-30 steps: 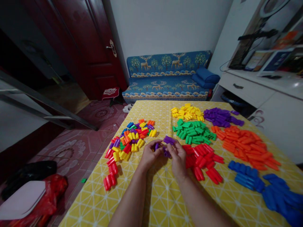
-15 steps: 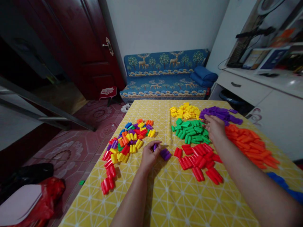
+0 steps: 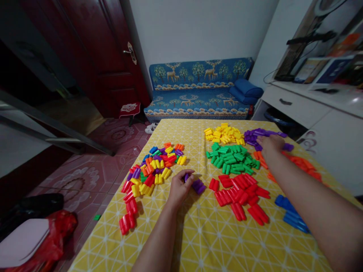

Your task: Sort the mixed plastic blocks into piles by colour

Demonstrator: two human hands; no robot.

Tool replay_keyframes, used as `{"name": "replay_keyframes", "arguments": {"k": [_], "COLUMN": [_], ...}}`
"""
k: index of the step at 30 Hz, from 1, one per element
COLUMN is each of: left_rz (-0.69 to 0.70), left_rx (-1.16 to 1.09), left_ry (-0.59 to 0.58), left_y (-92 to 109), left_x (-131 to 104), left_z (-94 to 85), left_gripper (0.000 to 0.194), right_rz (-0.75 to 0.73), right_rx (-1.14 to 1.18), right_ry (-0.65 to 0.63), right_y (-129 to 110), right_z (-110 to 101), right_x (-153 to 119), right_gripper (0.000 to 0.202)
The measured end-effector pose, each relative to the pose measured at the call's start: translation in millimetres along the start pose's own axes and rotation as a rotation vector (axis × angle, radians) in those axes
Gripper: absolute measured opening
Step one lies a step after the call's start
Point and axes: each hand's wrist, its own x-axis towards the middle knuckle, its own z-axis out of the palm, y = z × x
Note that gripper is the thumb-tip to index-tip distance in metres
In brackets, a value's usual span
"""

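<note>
My left hand point(image 3: 179, 187) rests on the yellow tablecloth point(image 3: 198, 234) with its fingers curled around a purple block point(image 3: 186, 176); two more purple blocks point(image 3: 197, 186) lie just to its right. My right hand point(image 3: 270, 144) reaches far across and lies palm down on the purple pile point(image 3: 256, 136) at the back right; whether it holds anything is hidden. A mixed-colour heap point(image 3: 154, 166) sits left of my left hand. Sorted piles lie to the right: yellow point(image 3: 224, 134), green point(image 3: 232, 156), red point(image 3: 241, 192), orange point(image 3: 306, 166), blue point(image 3: 292, 213).
A blue patterned sofa point(image 3: 198, 88) stands beyond the table. A dark red door point(image 3: 93, 56) is at the left. White cabinets point(image 3: 312, 105) run along the right. A red bag point(image 3: 53, 234) and a small green piece point(image 3: 97, 217) lie on the tiled floor at the left.
My right hand left my left hand, carried purple blocks across the table, and now lies on the purple pile. My left hand stayed put with a purple block.
</note>
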Motion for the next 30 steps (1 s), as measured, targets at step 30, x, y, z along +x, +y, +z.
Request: {"name": "replay_keyframes", "arguments": {"k": [30], "left_rz": [0.371], "left_rx": [0.241], "left_ry": [0.286], "left_y": [-3.1], "left_x": [-1.8], "left_z": [-6.3], "left_gripper": [0.025], "right_rz": [-0.424], "right_rx": [-0.341], "right_ry": [-0.679], "right_y": [12.9], "right_z": [26.4], "right_x": [-311.3], "right_gripper": [0.033]}}
